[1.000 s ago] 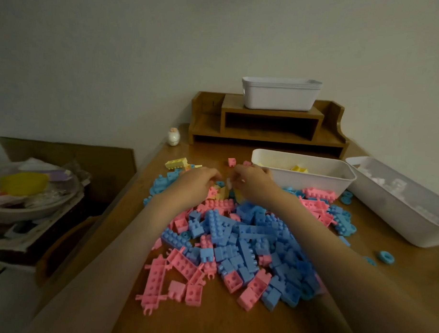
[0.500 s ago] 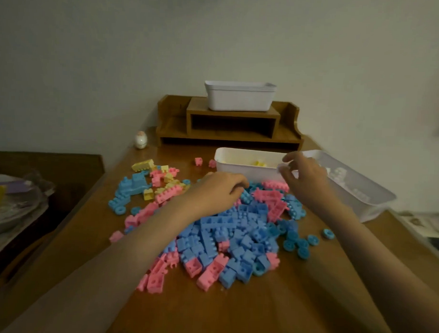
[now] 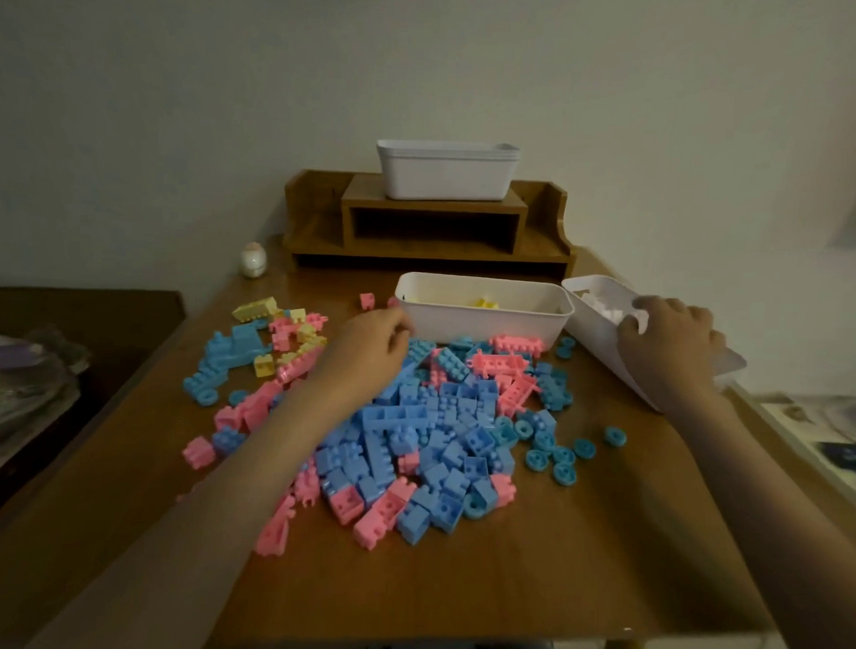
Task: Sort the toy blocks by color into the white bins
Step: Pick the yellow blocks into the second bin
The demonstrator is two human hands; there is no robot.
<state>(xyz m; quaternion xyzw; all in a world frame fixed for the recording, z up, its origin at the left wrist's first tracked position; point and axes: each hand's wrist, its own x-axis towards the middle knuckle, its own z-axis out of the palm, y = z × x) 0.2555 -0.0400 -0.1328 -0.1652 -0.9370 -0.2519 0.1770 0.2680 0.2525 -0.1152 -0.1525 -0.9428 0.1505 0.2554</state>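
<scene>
Mixed pile of blue and pink blocks (image 3: pixel 427 436) lies mid-table (image 3: pixel 504 584), with yellow pieces (image 3: pixel 290 329) at far left. Left hand (image 3: pixel 367 346) rests on the pile's far edge beside the middle bin (image 3: pixel 484 321), fingers curled; contents cannot be told. Right hand (image 3: pixel 668 347) sits over the right bin (image 3: pixel 605 340) holding white pieces, fingers bent at its rim; pinch not visible. Blocks judged light, rigid, smooth plastic; best pinched across opposing flat sides, clear of studs
</scene>
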